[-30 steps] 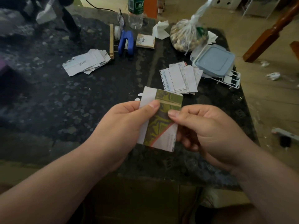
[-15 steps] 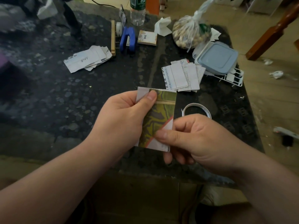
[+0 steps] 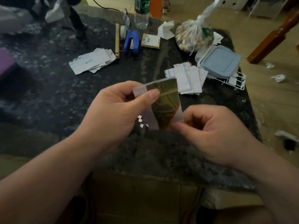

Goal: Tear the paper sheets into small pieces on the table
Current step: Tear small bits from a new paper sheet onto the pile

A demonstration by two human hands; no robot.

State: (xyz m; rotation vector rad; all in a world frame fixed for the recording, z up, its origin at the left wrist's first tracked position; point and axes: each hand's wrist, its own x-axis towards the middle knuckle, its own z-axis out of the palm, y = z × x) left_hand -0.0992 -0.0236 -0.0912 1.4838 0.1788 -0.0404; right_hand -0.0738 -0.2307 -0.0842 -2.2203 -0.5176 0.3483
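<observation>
A green-patterned paper sheet [image 3: 165, 107] with white margins is held above the dark stone table [image 3: 64, 97]. My left hand [image 3: 113, 113] pinches its upper left corner between thumb and fingers. My right hand [image 3: 213, 133] pinches its lower right edge, fingers curled. A few tiny white scraps [image 3: 140, 121] lie on the table just below the sheet. One pile of torn white pieces [image 3: 92, 62] sits at the left back, another pile of printed pieces [image 3: 187, 78] at the right behind the sheet.
Along the back stand a blue stapler [image 3: 131, 42], a small notepad [image 3: 150, 40], a water bottle [image 3: 141, 13], a crumpled tissue [image 3: 166, 29] and a tied bag of nuts [image 3: 194, 36]. A blue-lidded box [image 3: 220, 62] sits on a white rack [image 3: 233, 81] by the right edge.
The right hand slid from the sheet's upper right edge down to its lower right edge. The sheet now tilts, top toward the left. Small scraps show below it.
</observation>
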